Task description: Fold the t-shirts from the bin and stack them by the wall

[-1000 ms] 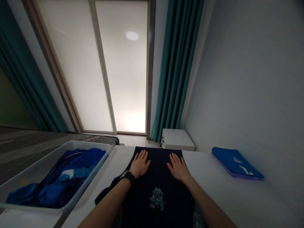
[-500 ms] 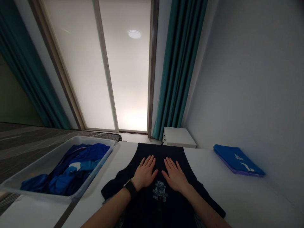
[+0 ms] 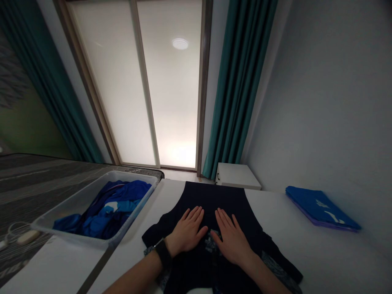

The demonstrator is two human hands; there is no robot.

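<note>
A dark navy T-shirt [image 3: 214, 196] lies spread flat on the white table [image 3: 306, 249], its far edge reaching the table's back edge. My left hand [image 3: 187, 230] rests palm down on the shirt's middle, fingers stretched out and a dark watch on the wrist. My right hand [image 3: 232, 240] lies flat beside it, fingers apart, partly covering a pale printed patch [image 3: 211, 244] on the cloth. Neither hand holds anything.
A pale plastic bin [image 3: 76, 202] with crumpled blue garments [image 3: 107, 206] stands at the left. A folded blue garment [image 3: 320, 207] lies at the right by the wall. Behind the table are a small white cabinet [image 3: 237, 176], teal curtains and a frosted sliding door.
Both hands have slid back along the shirt towards me and closer together, from its far end to its middle. The camera view has tipped down and shifted a little.
</note>
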